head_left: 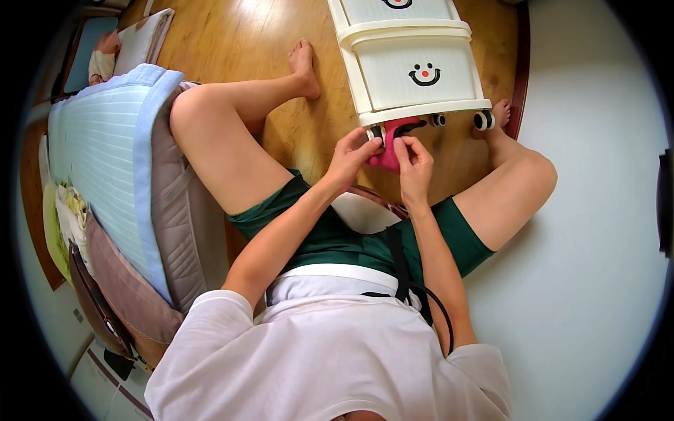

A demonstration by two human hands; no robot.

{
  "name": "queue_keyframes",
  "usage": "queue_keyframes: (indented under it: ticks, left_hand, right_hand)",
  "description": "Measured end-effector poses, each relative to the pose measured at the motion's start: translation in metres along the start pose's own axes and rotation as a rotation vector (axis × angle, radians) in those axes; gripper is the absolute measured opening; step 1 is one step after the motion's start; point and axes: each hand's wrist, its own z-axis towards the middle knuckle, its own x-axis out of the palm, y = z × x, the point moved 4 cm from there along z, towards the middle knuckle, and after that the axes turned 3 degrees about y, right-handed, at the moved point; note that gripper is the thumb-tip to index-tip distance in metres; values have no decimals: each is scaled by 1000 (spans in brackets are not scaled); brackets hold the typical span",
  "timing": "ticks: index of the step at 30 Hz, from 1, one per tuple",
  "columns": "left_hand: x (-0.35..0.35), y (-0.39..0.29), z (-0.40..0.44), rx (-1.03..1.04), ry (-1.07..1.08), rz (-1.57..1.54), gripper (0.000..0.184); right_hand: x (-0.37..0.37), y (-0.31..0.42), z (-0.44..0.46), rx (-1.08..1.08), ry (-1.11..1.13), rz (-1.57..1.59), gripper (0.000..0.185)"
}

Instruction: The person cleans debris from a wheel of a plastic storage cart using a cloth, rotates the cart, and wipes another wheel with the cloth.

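Between my knees, a pink and black cloth (pixel 388 156) is held up by both hands just below the front edge of a white drawer unit (pixel 414 67) on wheels. My left hand (pixel 352 156) pinches the cloth's left side, close to a caster. Its thumb and index finger are pressed together. My right hand (pixel 415 165) grips the right side of the cloth, with its thumb pointing up and its fingers curled. A smiling face is printed on the drawer. Part of a white, rounded object (pixel 365 212) shows under the hands, between my thighs.
At the left stands a bed with a light blue striped cover (pixel 112 147). Cushions or bags (pixel 126 274) lie at its lower end. A pale wall (pixel 590 210) rises at the right. Wooden floor (pixel 232 42) shows ahead, with my bare feet on it.
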Motion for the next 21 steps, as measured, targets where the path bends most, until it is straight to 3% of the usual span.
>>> queue_keyframes:
  ticks: [5,14,21]
  left_hand:
    - [0,1,0,16,-10,0,31]
    - [0,0,1,45,27,-13,30]
    - [4,-5,-4,20,37,14,28]
  right_hand:
    - [0,1,-8,-15,-19,71,11]
    - [14,7,5,-14,-9,-189,13]
    - [18,1,19,85,10,-26,16]
